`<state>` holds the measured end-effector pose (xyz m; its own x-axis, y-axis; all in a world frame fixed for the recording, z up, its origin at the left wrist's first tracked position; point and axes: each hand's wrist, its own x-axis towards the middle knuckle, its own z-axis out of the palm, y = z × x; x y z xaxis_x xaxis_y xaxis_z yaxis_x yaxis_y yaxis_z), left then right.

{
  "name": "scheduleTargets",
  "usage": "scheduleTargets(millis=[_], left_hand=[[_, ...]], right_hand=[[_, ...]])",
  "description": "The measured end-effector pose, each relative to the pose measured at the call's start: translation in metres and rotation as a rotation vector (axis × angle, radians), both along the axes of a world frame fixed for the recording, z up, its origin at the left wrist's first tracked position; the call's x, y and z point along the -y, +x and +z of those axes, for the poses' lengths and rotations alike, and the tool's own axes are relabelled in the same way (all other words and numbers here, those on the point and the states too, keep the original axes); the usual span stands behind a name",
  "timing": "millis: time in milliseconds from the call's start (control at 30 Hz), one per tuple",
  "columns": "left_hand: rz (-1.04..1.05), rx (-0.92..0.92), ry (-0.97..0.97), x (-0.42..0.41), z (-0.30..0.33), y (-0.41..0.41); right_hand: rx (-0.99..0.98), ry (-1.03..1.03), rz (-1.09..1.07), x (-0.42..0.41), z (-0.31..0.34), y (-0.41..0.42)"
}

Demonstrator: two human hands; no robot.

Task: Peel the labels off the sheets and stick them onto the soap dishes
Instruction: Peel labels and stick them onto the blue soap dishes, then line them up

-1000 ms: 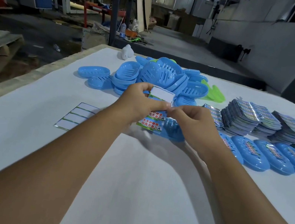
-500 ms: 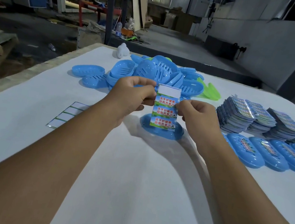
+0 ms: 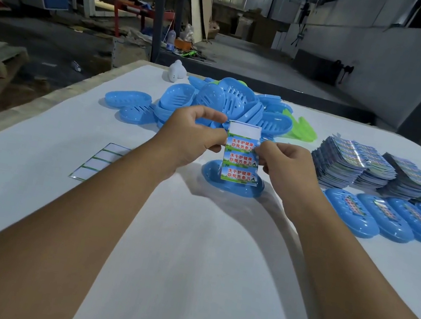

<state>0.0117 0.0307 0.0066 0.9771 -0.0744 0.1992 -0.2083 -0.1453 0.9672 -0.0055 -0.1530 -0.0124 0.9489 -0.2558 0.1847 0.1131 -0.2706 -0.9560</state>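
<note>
A label sheet [image 3: 239, 161] stands upright between my hands, with three printed labels on it and a blank white strip at its top. My left hand [image 3: 193, 135] pinches the sheet's left edge. My right hand [image 3: 284, 162] has thumb and finger at the right edge of the top label. Behind and below the sheet a blue soap dish [image 3: 230, 186] lies upside down on the white table [image 3: 188, 253]. A heap of unlabelled blue soap dishes [image 3: 213, 101] lies farther back.
Stacks of label sheets [image 3: 353, 163] stand at the right, with a row of labelled blue dishes [image 3: 378, 216] in front of them. A used backing sheet [image 3: 97, 161] lies at the left. Green dishes [image 3: 300, 130] and a small white object [image 3: 176, 71] sit at the back.
The sheet was lifted from lying low over the dish to upright in front of me. My right hand's fingers moved to the edge of the top label.
</note>
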Motion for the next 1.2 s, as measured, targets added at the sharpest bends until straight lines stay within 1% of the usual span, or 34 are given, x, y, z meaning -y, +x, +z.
scheduleTargets(millis=[167,333,433,533,667,900,1200], left_hand=[[-0.024,-0.007,-0.009,-0.001,0.000,0.000],[-0.066,0.015,-0.016,-0.002,-0.001,-0.001],[-0.084,0.034,0.003,-0.002,-0.002,-0.002],[-0.101,0.045,0.002,-0.001,-0.004,-0.003],[-0.093,0.071,0.020,0.001,-0.004,-0.004],[-0.114,0.132,0.095,0.007,-0.010,-0.005],[-0.094,0.157,0.145,0.009,-0.013,-0.004]], right_hand=[[0.022,-0.039,-0.036,0.001,-0.002,0.001],[0.246,-0.319,-0.101,-0.004,-0.002,-0.002],[0.289,-0.305,-0.026,-0.007,-0.001,-0.008],[0.283,-0.316,0.034,-0.009,-0.001,-0.013],[0.278,-0.307,0.061,-0.011,0.001,-0.017],[0.187,-0.379,-0.008,-0.014,0.001,-0.019],[0.170,-0.441,-0.017,-0.014,0.003,-0.020]])
